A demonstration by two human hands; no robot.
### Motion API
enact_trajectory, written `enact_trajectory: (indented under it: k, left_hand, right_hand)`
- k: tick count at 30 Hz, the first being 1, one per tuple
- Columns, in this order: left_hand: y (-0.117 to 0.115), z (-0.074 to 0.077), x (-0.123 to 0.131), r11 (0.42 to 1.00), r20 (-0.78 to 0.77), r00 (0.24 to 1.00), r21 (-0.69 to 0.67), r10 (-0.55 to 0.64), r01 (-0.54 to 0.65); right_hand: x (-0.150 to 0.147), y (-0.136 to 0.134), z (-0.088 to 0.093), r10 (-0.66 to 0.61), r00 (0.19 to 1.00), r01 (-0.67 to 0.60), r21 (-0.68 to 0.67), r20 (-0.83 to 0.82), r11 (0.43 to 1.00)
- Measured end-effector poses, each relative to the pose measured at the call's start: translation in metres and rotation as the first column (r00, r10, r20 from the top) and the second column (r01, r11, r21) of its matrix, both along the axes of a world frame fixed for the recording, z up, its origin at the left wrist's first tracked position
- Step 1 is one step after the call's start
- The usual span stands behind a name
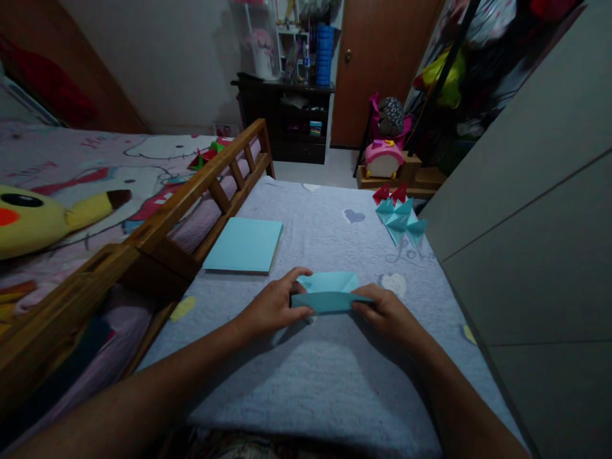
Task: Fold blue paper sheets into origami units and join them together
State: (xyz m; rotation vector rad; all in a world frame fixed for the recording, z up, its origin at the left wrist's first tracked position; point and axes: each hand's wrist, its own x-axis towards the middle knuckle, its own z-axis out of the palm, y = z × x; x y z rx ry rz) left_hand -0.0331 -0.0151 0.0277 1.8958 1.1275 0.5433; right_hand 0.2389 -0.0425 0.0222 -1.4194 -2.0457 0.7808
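resting flat, a half-folded blue sheet [329, 294] is gripped at both ends by the left hand [270, 310] and right hand [389, 313]; folded pieces [399, 218] are finished, a paper stack [243, 244] is left unfolded.

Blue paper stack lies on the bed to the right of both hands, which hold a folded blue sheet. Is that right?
No. In the head view the blue paper stack lies on the bed left of both hands, by the wooden rail. Left hand and right hand do hold the folded blue sheet.
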Motion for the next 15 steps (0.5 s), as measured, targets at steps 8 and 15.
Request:
enact_trajectory:
  k: [8, 15]
  left_hand:
    - [-0.002, -0.008, 0.007, 0.98, -0.026, 0.98, -0.026, 0.197, -0.197]
    - [-0.006, -0.015, 0.01, 0.95, -0.175, 0.946, 0.203, 0.273, -0.236]
  right_hand:
    - [-0.016, 0.007, -0.009, -0.246, 0.968, 0.24, -0.118, -0.043, 0.964]
    - [-0.027, 0.005, -0.016, -0.394, 0.918, 0.392, -0.032, -0.057, 0.919]
